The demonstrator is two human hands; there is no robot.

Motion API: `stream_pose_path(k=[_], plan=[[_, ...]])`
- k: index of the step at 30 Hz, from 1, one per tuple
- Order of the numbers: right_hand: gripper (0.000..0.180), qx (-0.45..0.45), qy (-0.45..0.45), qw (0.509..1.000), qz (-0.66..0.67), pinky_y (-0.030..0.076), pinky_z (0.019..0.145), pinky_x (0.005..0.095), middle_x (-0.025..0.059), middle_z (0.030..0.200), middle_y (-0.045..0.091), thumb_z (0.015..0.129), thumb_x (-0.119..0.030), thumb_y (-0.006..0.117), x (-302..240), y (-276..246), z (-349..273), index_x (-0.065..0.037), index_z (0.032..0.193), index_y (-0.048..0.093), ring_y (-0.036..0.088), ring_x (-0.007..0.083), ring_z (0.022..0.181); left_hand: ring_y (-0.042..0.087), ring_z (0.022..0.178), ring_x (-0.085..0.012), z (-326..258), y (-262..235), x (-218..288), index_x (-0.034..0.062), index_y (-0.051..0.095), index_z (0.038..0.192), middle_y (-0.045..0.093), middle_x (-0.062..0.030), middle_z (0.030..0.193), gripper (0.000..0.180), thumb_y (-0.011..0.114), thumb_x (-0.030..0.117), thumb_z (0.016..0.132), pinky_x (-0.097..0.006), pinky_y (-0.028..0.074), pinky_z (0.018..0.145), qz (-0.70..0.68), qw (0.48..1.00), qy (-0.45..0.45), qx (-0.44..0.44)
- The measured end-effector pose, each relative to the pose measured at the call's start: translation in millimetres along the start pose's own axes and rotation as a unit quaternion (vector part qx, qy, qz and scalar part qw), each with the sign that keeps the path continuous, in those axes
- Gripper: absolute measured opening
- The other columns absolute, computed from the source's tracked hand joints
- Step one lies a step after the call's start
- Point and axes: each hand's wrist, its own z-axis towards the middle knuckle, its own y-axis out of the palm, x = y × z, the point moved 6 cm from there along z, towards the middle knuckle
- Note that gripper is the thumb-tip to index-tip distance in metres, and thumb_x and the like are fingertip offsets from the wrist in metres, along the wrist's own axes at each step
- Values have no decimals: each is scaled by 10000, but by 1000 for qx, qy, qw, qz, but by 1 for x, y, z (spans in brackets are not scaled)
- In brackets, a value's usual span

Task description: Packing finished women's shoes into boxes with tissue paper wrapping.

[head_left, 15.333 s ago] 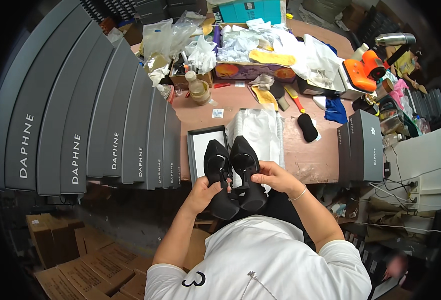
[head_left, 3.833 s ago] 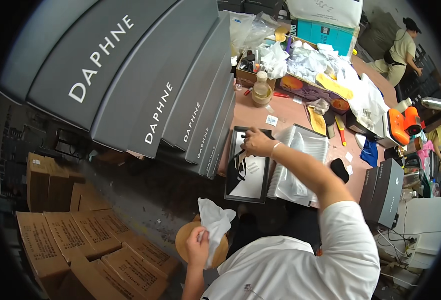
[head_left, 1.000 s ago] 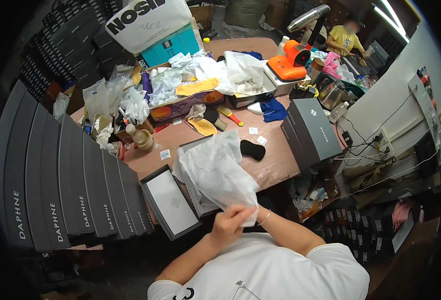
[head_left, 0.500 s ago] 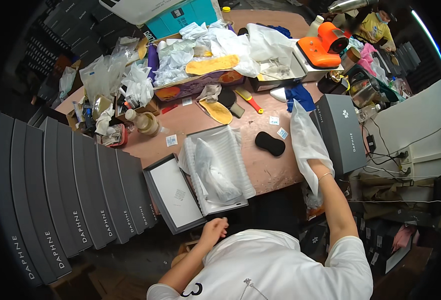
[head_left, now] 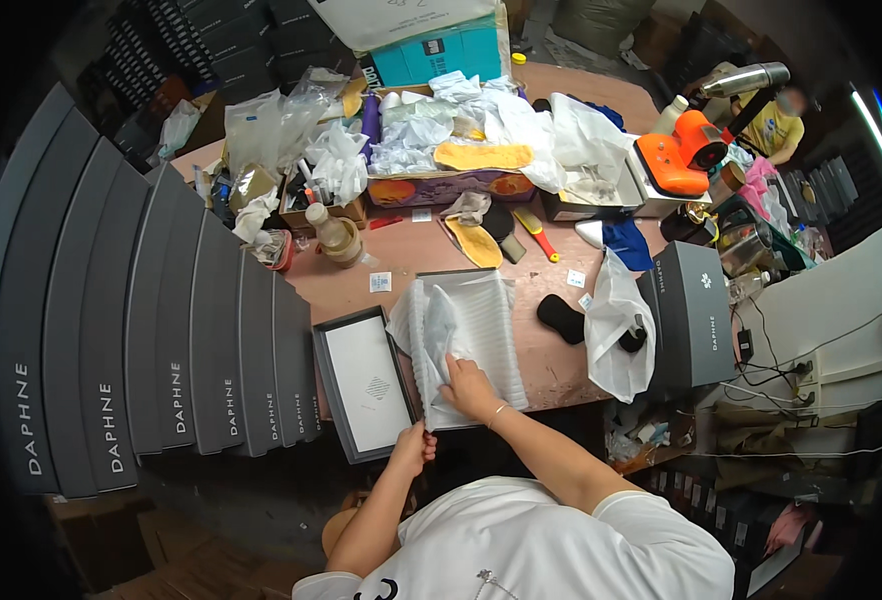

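Observation:
An open grey shoebox (head_left: 448,272) stands before me, lined with ribbed white padding (head_left: 496,345). Inside lies a long bundle wrapped in thin white paper (head_left: 440,322). My right hand (head_left: 473,388) reaches into the box, its fingers closed on the near part of that bundle. At the box's near left corner is my left hand (head_left: 416,448), fingers pressed together; what they hold is hidden. The grey lid (head_left: 366,375), white inside, lies left of the box. To the right, a white bag (head_left: 616,290) rests on the table with a black object (head_left: 633,335) showing at its opening.
Tall grey shoeboxes (head_left: 171,330) stand in a row at left; another closed grey box (head_left: 696,315) stands right. A black insole-like pad (head_left: 561,318), a red-yellow brush (head_left: 538,236) and an orange machine (head_left: 673,165) lie beyond. A person (head_left: 776,130) is at far right.
My right hand has left the white bag, now lying on the table, and moved left into the shoebox. My left hand has risen to the box's near corner. The view has shifted.

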Motion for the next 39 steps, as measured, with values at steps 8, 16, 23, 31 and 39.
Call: stream_pose_path(k=[8,16,23,31,39], plan=[[486,25,-29,996,84,452,859,451,241,1056,560,809,-166,590,25,10,-31,51,1228,472,530,410,1005,594,843,-396,-110,72,50,-5,670,915,628,-206,906,151,667,107,814,-434,472,755,448,681,574,76],[357,-4,-77,995,66,481,840,436,205,1027,577,843,-218,550,24,33,-16,-20,1138,508,569,378,992,559,1041,-361,-135,120,71,17,668,931,612,-159,1080,166,570,85,816,-500,376,983,498,606,610,-117],[593,313,-43,943,-105,359,978,448,156,1286,492,716,-195,752,-1,-230,-101,-75,1251,527,459,334,1197,499,1121,-349,-100,114,126,-17,614,876,590,-169,1089,126,600,91,813,-527,326,1014,474,588,646,110],[416,162,67,926,-333,434,877,461,140,1093,537,818,-114,540,141,-302,-108,-142,1233,517,540,294,1039,488,1139,-315,32,204,131,40,686,985,591,-178,1149,512,722,474,715,-552,254,1048,914,308,249,-89],[113,255,73,929,-256,496,546,353,66,716,530,780,-77,587,164,-367,-93,-75,894,589,606,252,650,511,1064,-335,28,187,131,37,644,981,594,-181,1056,441,734,373,711,-456,335,1005,817,418,383,-103]])
